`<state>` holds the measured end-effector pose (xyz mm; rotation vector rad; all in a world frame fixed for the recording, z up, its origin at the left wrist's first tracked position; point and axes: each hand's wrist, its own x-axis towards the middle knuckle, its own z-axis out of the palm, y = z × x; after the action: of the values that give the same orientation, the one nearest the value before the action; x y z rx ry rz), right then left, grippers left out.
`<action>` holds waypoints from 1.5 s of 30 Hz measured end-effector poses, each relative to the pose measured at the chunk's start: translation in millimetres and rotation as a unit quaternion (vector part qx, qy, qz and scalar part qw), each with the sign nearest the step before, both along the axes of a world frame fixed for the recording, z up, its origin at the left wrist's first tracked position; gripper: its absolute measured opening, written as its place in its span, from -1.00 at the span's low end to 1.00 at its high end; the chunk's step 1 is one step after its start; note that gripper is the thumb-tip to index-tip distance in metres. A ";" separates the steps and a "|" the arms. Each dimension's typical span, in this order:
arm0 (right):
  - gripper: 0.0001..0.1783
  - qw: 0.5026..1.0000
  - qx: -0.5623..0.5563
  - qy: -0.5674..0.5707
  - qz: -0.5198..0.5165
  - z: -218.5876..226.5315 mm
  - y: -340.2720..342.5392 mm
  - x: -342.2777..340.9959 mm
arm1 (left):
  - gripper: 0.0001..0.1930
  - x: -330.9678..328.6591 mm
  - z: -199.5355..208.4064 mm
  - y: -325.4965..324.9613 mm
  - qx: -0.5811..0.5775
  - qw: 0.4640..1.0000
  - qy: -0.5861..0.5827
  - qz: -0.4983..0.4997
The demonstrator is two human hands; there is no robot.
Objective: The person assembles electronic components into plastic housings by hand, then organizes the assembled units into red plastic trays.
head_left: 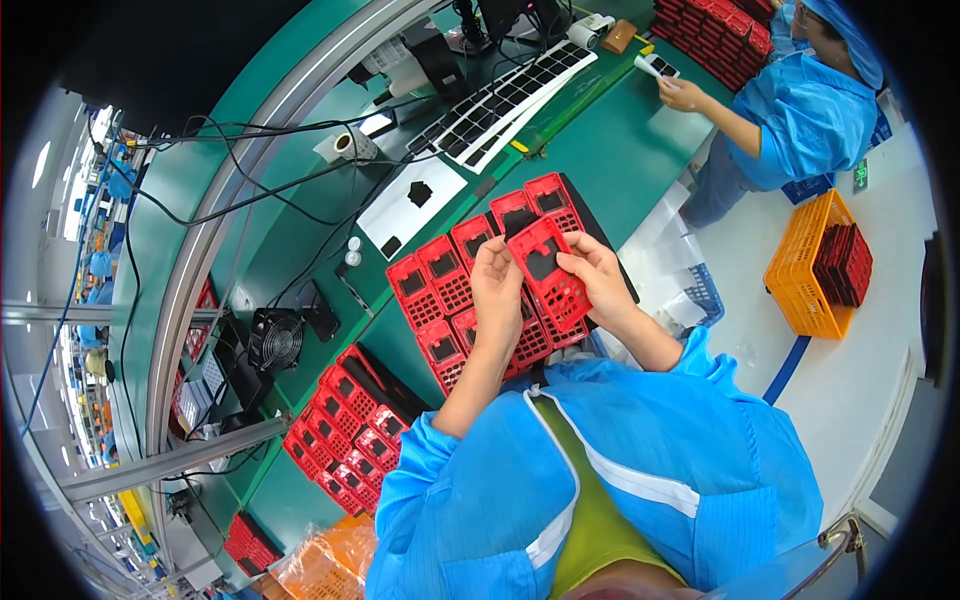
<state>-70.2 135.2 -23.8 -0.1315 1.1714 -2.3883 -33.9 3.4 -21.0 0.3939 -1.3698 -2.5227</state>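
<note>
A red plastic phone housing (pixel 562 297) with a grid of key holes is held up between my two hands, tilted above the bench. My left hand (pixel 496 284) pinches its left edge near the top. From the other side my right hand (pixel 602 280) grips it, the thumb pressing near the dark window area in its upper half. Just below lie rows of similar red housings (pixel 411 280) on a black tray (pixel 597 222), many with black pieces in their windows. My hands and the held housing cover part of these rows.
A second group of red housings (pixel 345 425) lies to the left. Beyond the tray are a white sheet (pixel 412 205) with black pieces and sheets of black squares (pixel 515 105). Cables hang at left. A co-worker (pixel 800 110) stands far right, near a yellow crate (pixel 800 265).
</note>
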 end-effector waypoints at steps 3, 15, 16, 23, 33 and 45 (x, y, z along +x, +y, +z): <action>-0.80 0.997 0.015 0.045 -0.067 -3.0 -4.0 8.2 | -0.81 -3.8 6.3 8.9 0.035 0.999 -0.019 0.032; -0.83 0.994 -0.022 0.073 -0.077 0.8 11.4 -2.0 | -0.85 -6.0 22.9 3.3 0.061 0.995 0.009 -0.075; -0.82 0.996 -0.055 0.031 -0.056 2.8 12.2 -0.3 | -0.84 -7.6 26.8 5.4 0.036 0.996 0.008 -0.081; -0.79 0.993 -0.106 -0.054 -0.011 -1.3 12.7 1.6 | -0.86 -8.0 33.8 16.5 -0.079 0.993 0.008 -0.092; -0.76 0.983 -0.154 -0.089 0.049 -7.3 15.9 -2.0 | -0.85 -10.8 35.8 12.6 -0.153 0.985 -0.017 -0.073; -0.78 0.993 -0.086 -0.086 0.000 -0.7 11.6 -0.4 | -0.85 -4.3 46.6 7.9 -0.176 0.978 0.011 -0.113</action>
<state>-70.7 146.8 -24.5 0.0182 0.8874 -2.4434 -38.2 11.4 25.6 0.1458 -1.9026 -2.3678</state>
